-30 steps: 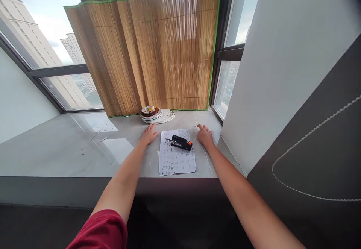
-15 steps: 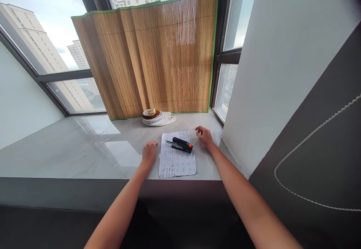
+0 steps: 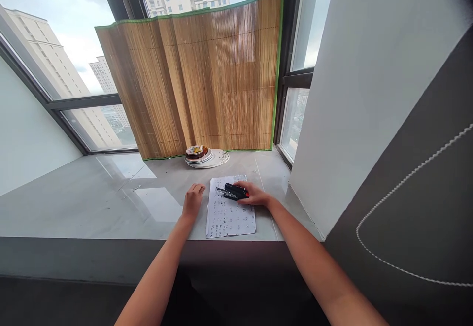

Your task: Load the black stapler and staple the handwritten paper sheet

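Observation:
A black stapler [image 3: 231, 192] with a red spot at its back end lies on handwritten sheets of paper [image 3: 225, 220]. My right hand [image 3: 254, 194] has its fingers round the back end of the stapler, thumb on the near side. The stapler's front end points left and shows free of the hand. My left hand [image 3: 192, 200] rests on the sill just left of the paper, fingers loosely bent and holding nothing. Some of its fingertips are hard to make out.
A stack of small plates [image 3: 197, 154] stands on an oval white plate [image 3: 220, 158] behind the paper. A bamboo blind [image 3: 207, 80] leans against the window behind the grey sill [image 3: 92, 203]. A white wall [image 3: 332, 119] borders the right side; a beaded cord [image 3: 399, 185] hangs there.
My right hand has moved left and down from beside the paper and closed round the stapler's back end. My left hand has hardly moved.

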`<state>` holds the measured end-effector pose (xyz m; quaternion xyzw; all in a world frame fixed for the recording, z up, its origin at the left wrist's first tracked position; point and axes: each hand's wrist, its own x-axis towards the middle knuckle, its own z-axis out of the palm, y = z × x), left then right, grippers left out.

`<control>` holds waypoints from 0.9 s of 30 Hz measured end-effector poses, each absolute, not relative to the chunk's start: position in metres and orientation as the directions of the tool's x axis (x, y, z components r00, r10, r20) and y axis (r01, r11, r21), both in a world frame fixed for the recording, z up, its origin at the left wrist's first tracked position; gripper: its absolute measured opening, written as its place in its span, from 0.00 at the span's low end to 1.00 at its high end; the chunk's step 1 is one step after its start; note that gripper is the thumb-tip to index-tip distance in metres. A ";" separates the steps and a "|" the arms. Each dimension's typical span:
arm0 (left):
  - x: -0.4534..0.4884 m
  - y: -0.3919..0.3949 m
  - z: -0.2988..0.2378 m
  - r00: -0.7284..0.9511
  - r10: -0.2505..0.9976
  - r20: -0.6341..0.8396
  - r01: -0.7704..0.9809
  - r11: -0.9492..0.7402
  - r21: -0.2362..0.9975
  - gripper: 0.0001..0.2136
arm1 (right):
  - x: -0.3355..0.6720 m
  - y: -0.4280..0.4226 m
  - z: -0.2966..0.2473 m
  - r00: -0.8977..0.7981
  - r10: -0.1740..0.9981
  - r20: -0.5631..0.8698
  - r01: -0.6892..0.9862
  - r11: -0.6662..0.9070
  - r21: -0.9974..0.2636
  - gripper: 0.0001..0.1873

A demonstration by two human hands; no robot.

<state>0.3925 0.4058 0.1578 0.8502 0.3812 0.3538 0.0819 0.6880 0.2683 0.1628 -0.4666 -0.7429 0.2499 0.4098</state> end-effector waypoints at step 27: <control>0.438 0.378 0.169 0.457 0.696 0.554 0.249 -0.698 0.672 0.10 | 0.690 0.275 0.158 -0.072 0.890 0.450 0.481 0.426 -0.766 0.20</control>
